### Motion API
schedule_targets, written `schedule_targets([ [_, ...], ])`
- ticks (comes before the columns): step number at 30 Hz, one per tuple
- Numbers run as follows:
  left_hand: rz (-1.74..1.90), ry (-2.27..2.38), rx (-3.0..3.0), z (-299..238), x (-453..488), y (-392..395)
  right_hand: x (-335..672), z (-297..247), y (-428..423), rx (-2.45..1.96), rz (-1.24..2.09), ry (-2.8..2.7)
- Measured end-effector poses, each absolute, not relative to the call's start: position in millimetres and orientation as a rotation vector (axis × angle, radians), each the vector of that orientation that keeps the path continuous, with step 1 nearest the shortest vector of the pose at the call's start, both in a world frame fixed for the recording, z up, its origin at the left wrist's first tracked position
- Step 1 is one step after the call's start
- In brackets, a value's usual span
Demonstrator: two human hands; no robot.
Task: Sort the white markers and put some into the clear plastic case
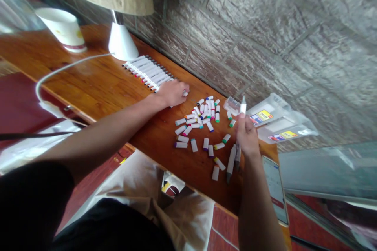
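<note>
My right hand (247,134) grips a white marker body (243,106) that points up, its grey tip uncovered. Closed fingers on my left hand (173,92) hold a small white piece (185,93), which looks like a marker cap; most of it is hidden. That hand rests by the near end of a row of capped markers (153,71) lying side by side. Between the hands are many loose white marker caps (205,110) with coloured ends. Just left of my right wrist lie two uncapped markers (231,162), one partly covered by the hand.
Clear plastic cases (272,115) stand against the brick wall (265,27), beside a small clear tray (232,106). A phone (276,188) lies at the table's right end. The lamp (122,43), its cable (73,62) and a paper cup (66,31) are at the left.
</note>
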State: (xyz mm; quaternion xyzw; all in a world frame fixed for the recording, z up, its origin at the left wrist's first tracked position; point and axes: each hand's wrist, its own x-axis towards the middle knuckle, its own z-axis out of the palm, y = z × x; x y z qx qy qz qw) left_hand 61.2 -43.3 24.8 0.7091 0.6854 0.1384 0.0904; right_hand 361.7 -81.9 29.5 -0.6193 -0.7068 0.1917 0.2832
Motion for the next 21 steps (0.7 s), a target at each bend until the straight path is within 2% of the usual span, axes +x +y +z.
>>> schedule_targets([
  [3,0.432,2.023,2.120,25.0,60.6,-43.8,347.8,26.9,-85.5,-1.730,0.280,-2.041],
  [9,0.483,2.005,2.084,25.4,59.7,-44.5,326.5,21.0,-87.6,-1.606,0.208,-2.244],
  [15,0.470,2.024,2.156,24.8,58.1,-42.1,334.2,14.6,-83.5,-1.422,0.072,-2.168],
  [21,1.130,1.494,2.157,28.5,61.9,-41.4,329.9,13.5,-84.0,-1.210,-0.213,-2.182],
])
